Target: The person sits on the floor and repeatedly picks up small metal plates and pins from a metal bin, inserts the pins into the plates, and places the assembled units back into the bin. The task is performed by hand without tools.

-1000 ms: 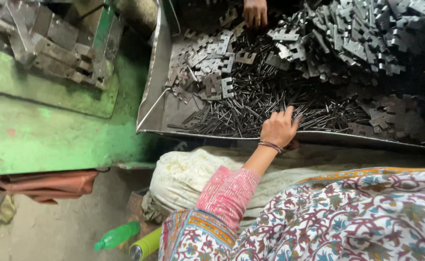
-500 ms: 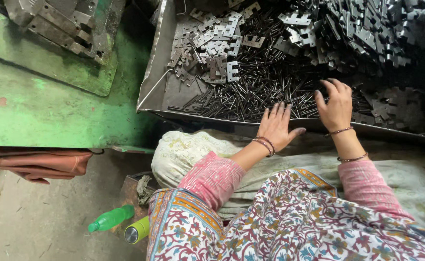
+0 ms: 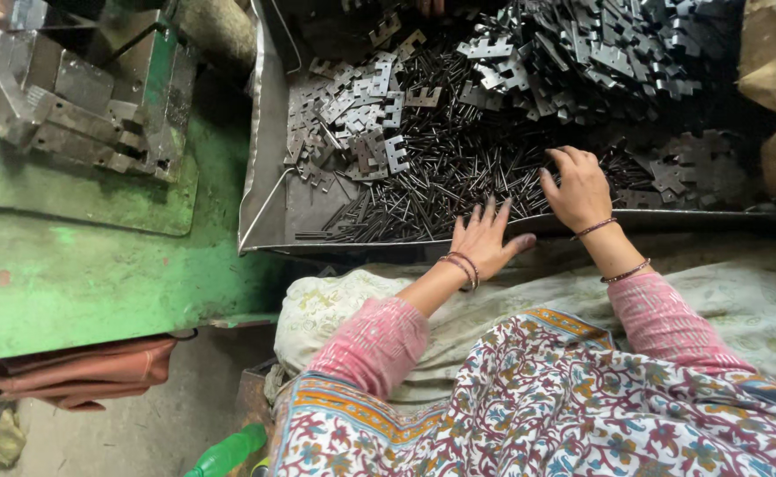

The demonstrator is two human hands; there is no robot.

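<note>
A wide metal tray (image 3: 266, 177) holds a heap of thin dark metal pins (image 3: 423, 190) and many flat stamped metal plates (image 3: 573, 53). My left hand (image 3: 483, 238) lies palm down on the tray's front rim, fingers spread over the pins, holding nothing. My right hand (image 3: 578, 187) rests a little further in on the pin heap, fingers curled loosely over the pins; whether it grips any I cannot tell. Both wrists wear thin bangles and pink sleeves.
A green machine bed (image 3: 96, 265) with a grey steel die block (image 3: 79, 97) stands to the left. A pale sack (image 3: 741, 300) lies across my lap. Below left are a reddish cloth (image 3: 79, 371) and a green bottle (image 3: 224, 452). Another person's hand (image 3: 430, 7) shows at the tray's far edge.
My right hand came into view and settled on the pins. My left hand slid back from the heap onto the tray's front rim. The view shifted slightly.
</note>
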